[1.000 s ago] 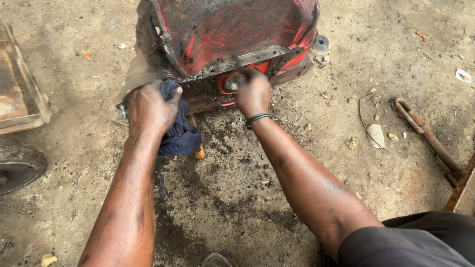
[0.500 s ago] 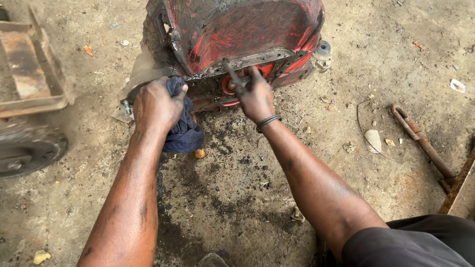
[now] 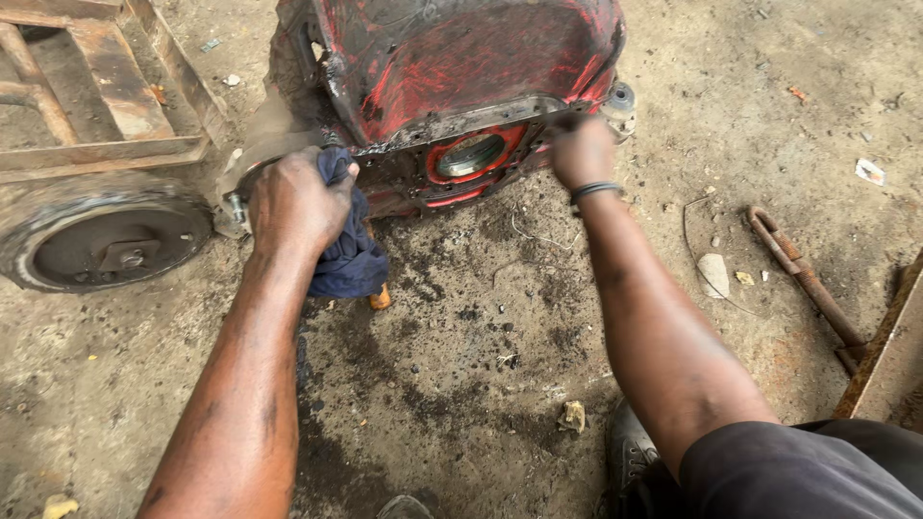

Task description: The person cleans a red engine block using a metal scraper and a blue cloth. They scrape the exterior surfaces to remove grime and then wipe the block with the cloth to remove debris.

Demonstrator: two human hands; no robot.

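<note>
My left hand point(image 3: 293, 202) is closed in a fist around a dark blue rag point(image 3: 348, 252), pressing it against the lower left corner of the red housing point(image 3: 461, 67). The bunched cloth hangs below my knuckles, soft and creased, and looks to be there to take grease off the metal edge while the fist braces the casting.

My right hand point(image 3: 580, 152) is at the housing's right lower edge, fingers curled over the grey flange point(image 3: 461, 120). Whether they grip the rim or only rest on it, I cannot tell, as the fingertips are hidden. A dark band point(image 3: 594, 189) sits on that wrist. With one hand at each side, the piece appears to be steadied from both ends.

The housing stands on the ground directly ahead of me, open face toward me. It is cast metal, red paint worn and streaked black, with a machined grey rim and a round bore point(image 3: 469, 156) ringed in brighter red.

Below it the concrete floor point(image 3: 461, 384) is stained dark with oil and grit. To the left stand a rusty frame point(image 3: 115, 106) and a black wheel point(image 3: 106, 245). To the right lies a rusted hooked bar point(image 3: 803, 279), well apart from my hands, with a pale stone point(image 3: 713, 274) near it. My shoe point(image 3: 630, 452) shows at the bottom.
</note>
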